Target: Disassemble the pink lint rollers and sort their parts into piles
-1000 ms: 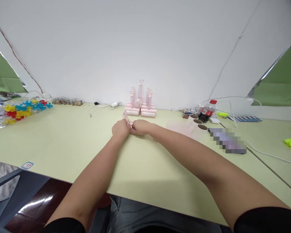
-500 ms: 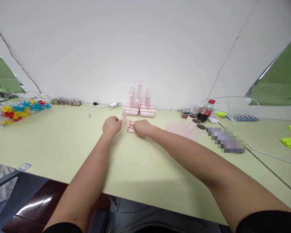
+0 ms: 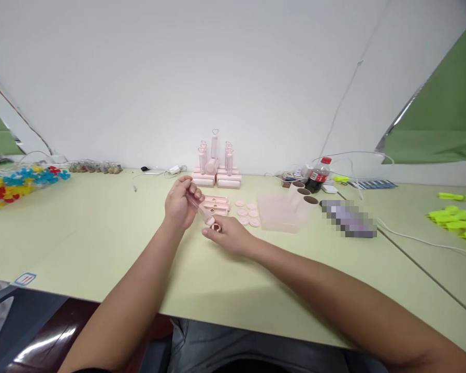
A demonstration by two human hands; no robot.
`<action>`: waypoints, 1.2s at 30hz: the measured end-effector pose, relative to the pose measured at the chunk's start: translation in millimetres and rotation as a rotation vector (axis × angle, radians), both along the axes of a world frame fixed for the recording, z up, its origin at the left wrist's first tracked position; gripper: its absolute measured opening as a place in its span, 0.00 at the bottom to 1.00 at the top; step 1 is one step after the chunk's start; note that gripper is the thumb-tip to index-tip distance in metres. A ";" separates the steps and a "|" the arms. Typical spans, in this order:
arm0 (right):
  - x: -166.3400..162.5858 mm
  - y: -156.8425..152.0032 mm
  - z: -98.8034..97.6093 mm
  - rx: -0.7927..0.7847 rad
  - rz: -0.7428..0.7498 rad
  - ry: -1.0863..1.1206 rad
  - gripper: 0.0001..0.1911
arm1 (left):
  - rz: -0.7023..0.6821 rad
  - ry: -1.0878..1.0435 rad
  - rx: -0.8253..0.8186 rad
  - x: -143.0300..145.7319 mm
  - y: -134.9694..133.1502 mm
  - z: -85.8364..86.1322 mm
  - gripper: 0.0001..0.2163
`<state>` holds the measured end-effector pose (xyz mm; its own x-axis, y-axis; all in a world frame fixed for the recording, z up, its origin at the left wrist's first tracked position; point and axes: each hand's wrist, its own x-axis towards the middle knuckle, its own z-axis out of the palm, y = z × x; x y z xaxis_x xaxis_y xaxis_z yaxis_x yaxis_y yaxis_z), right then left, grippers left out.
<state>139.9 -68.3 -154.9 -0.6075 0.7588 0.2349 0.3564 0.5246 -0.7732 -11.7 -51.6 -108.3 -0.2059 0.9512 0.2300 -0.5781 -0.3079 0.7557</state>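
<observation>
My left hand (image 3: 180,203) is raised a little over the pale green table (image 3: 101,233), its fingers closed around a small clear tube (image 3: 201,208) that tilts down to the right. My right hand (image 3: 229,235) rests on the table just below it, pinching a small pink ring-shaped cap (image 3: 216,227) at the tube's lower end. Just behind the hands lie pink rectangular cases (image 3: 216,204) and several round pink discs (image 3: 247,213).
A stack of pink boxes with upright heart-topped tubes (image 3: 214,165) stands at the wall. A translucent pink box (image 3: 276,211), brown cups (image 3: 303,191) and a cola bottle (image 3: 315,179) sit to the right. Coloured plastic pieces (image 3: 11,182) lie far left, neon-yellow pieces (image 3: 455,220) far right.
Both hands have drawn back toward me from the pink cases. My left hand lifted the clear tube and my right hand brought a pink cap to its end.
</observation>
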 end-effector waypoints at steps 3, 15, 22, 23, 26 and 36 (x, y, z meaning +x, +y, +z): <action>21.9 -16.2 -12.9 -0.251 -0.040 0.201 0.12 | -0.078 -0.022 0.003 21.8 -8.8 -10.0 0.09; 81.7 -27.1 -15.6 -0.443 0.032 0.357 0.23 | -0.462 0.695 0.083 53.1 -25.5 -48.3 0.22; 76.8 -28.2 -15.7 -0.443 0.062 0.447 0.26 | -0.350 0.631 0.040 50.2 -25.9 -43.8 0.22; 76.3 -29.6 -14.8 -0.433 0.061 0.455 0.25 | -0.331 0.605 0.037 51.9 -26.8 -43.6 0.22; 74.2 -33.3 -11.5 -0.458 0.067 0.479 0.23 | -0.281 0.525 0.015 58.8 -30.1 -43.0 0.21; 60.4 -24.7 0.1 -0.559 0.111 0.543 0.23 | -0.066 0.210 -0.133 76.2 -32.5 -27.2 0.20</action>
